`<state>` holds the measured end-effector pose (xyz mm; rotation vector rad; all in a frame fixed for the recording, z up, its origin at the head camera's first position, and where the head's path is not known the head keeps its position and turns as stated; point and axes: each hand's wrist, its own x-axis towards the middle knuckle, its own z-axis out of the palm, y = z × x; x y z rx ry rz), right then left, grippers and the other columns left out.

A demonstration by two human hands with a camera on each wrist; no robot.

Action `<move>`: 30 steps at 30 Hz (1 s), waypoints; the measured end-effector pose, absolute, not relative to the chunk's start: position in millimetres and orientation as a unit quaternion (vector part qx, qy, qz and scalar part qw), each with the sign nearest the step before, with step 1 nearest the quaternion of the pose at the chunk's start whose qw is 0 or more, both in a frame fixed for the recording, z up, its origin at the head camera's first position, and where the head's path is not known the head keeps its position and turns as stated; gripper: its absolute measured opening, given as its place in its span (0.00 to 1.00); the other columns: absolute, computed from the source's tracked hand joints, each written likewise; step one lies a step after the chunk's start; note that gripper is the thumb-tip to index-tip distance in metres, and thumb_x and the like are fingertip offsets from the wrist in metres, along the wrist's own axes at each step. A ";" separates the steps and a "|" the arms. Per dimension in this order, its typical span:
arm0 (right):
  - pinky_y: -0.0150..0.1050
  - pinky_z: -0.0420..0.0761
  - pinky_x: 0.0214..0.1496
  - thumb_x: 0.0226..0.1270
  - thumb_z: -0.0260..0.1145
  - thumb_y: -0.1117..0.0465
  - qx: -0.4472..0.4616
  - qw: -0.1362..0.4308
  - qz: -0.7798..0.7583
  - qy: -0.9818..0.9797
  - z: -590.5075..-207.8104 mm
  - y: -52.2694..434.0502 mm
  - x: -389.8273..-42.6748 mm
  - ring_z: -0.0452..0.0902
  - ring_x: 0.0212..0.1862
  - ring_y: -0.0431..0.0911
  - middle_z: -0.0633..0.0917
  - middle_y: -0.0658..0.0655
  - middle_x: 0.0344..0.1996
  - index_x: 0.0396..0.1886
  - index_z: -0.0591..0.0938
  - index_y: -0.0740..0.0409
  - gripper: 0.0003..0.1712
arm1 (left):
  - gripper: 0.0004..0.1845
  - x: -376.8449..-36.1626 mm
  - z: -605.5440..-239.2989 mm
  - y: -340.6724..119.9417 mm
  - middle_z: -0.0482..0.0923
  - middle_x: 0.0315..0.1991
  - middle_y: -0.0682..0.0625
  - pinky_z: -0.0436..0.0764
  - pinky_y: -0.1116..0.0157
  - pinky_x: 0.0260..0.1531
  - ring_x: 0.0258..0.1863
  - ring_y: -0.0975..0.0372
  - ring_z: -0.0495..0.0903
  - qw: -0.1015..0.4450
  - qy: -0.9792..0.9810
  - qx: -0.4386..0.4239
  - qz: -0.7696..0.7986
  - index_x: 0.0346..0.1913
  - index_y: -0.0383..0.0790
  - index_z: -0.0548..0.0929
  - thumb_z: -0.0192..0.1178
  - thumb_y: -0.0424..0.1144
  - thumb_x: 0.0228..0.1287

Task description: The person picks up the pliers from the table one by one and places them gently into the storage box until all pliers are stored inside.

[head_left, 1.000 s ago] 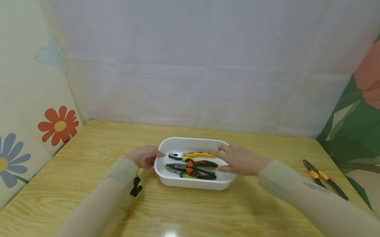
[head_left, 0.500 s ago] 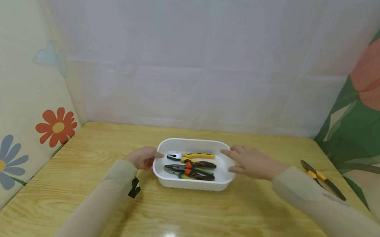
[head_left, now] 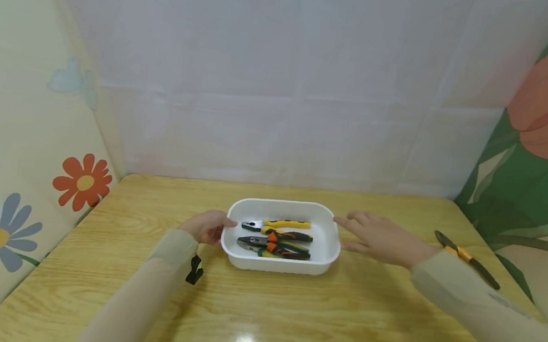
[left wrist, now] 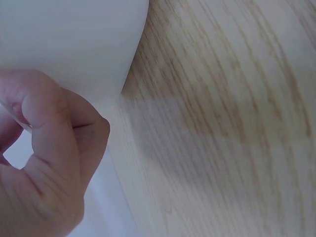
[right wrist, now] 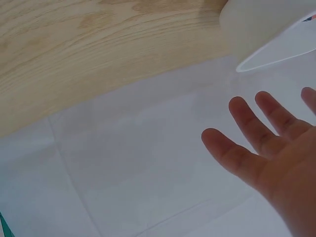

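Observation:
A white plastic basin (head_left: pixel 274 266) holds several pliers in the head view. Yellow-and-black-handled pliers (head_left: pixel 287 225) lie toward its back. Nearer the front, pliers with orange, black and green handles (head_left: pixel 273 245) partly cover another pair. At the basin's left end my left hand (head_left: pixel 204 226) grips the rim; the left wrist view shows curled fingers (left wrist: pixel 52 123) against the basin wall. My right hand (head_left: pixel 378 238) is beside the right end, fingers extended and holding nothing. In the right wrist view its spread fingers (right wrist: pixel 247 118) are apart from the rim.
Cutting pliers with black and orange handles (head_left: pixel 467 259) lie on the wooden table (head_left: pixel 328 321) at the right. A black strap piece (head_left: pixel 195 270) hangs by the left wrist. White cloth (head_left: pixel 282 94) stands behind the table, with flower-printed panels at both sides.
My right hand has drawn back to the right, from over the basin's right end to outside it. My left hand stays on the left rim, and the pliers lie as before.

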<state>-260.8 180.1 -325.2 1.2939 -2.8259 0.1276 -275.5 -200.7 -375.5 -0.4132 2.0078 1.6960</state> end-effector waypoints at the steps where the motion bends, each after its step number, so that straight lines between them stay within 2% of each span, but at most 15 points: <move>1: 0.66 0.71 0.55 0.70 0.61 0.48 0.411 0.013 0.040 -0.911 -325.0 181.1 -260.0 0.69 0.59 0.65 0.74 0.67 0.57 0.69 0.68 0.61 0.34 | 0.12 -275.7 -375.7 -200.7 0.72 0.33 0.45 0.76 0.75 0.23 0.26 0.62 0.73 0.238 0.732 -0.150 0.620 0.52 0.26 0.68 0.51 0.31 0.71; 13: 0.65 0.71 0.56 0.71 0.59 0.47 0.404 0.026 0.040 -0.913 -324.8 193.2 -253.2 0.70 0.58 0.65 0.74 0.68 0.57 0.69 0.67 0.62 0.35 | 0.10 -276.5 -376.3 -199.0 0.72 0.32 0.45 0.74 0.76 0.22 0.25 0.63 0.73 0.240 0.727 -0.152 0.625 0.49 0.28 0.68 0.51 0.31 0.70; 22: 0.67 0.70 0.55 0.71 0.59 0.46 0.389 0.028 0.054 -0.919 -327.9 201.3 -250.6 0.70 0.58 0.67 0.73 0.70 0.58 0.70 0.67 0.62 0.35 | 0.12 -274.7 -373.8 -198.4 0.72 0.34 0.44 0.76 0.75 0.24 0.27 0.62 0.74 0.237 0.729 -0.154 0.623 0.52 0.26 0.67 0.51 0.31 0.71; 30: 0.66 0.70 0.57 0.71 0.58 0.44 0.366 0.019 0.056 -0.929 -329.3 213.4 -245.7 0.69 0.59 0.68 0.73 0.71 0.58 0.69 0.67 0.62 0.36 | 0.09 -273.9 -373.0 -198.0 0.70 0.33 0.45 0.75 0.76 0.23 0.26 0.63 0.73 0.241 0.726 -0.151 0.626 0.48 0.28 0.68 0.50 0.30 0.71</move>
